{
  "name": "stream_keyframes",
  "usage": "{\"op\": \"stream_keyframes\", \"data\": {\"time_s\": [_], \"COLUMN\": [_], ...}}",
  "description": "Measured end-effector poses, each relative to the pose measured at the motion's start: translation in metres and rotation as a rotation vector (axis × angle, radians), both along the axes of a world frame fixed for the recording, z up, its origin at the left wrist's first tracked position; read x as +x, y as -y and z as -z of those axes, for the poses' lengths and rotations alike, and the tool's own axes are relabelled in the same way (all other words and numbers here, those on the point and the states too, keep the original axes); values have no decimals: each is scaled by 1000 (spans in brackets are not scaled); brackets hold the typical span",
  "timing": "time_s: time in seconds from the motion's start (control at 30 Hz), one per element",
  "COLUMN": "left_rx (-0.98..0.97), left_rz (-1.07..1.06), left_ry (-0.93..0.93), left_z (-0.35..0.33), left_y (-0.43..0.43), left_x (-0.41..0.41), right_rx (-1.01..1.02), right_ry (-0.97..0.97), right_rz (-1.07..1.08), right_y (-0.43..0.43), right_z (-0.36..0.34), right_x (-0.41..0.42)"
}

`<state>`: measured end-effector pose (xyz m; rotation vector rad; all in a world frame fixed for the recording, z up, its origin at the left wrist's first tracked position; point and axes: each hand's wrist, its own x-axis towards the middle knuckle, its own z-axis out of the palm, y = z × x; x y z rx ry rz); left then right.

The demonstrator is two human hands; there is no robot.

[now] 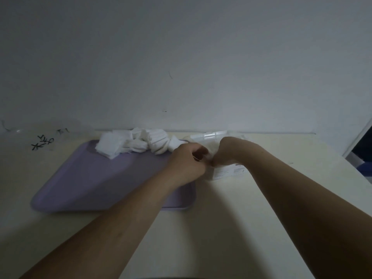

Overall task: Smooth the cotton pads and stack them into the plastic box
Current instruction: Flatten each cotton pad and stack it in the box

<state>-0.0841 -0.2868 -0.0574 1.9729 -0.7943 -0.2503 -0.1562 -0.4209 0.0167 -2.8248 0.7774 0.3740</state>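
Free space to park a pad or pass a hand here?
Free: near and left floor of the lavender tray, between the cotton pad pile and its near rim; the table in front of the tray and right of the plastic box. Crowded: the tray's far edge under the pile, and where left hand and right hand meet at the box.

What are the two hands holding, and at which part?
Left hand and right hand seem to pinch one small white cotton pad by opposite edges, over the clear plastic box; blur prevents certainty.
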Motion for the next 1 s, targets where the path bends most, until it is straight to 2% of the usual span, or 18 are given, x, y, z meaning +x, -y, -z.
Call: {"op": "stream_keyframes", "data": {"time_s": [0.13,0.33,0.57,0.73,0.83,0.9,1.0], "left_rx": [15,-28,-67,-54,-40,-34,-68], "left_rz": [-4,-42,-33,-20,10,-2,-59], "left_ry": [-32,-118,-217,-196,-185,-97,-22], "left_z": [-1,-2,-2,-7,-8,-9,-15], "left_y": [1,-2,-1,-2,-9,-17,-37], "left_x": [1,0,-4,-10,-14,-10,4], "right_rx": [23,169,180,196,101,-14,-191], "right_ry": [29,28,185,232,139,118,235], "right_rz": [4,39,17,41,2,-22,-25], "right_y": [0,18,2,-6,-14,-19,-24], "right_z": [3,-10,9,14,-1,-16,-33], "right_x": [2,-14,-15,-13,-18,-20,-12]}}
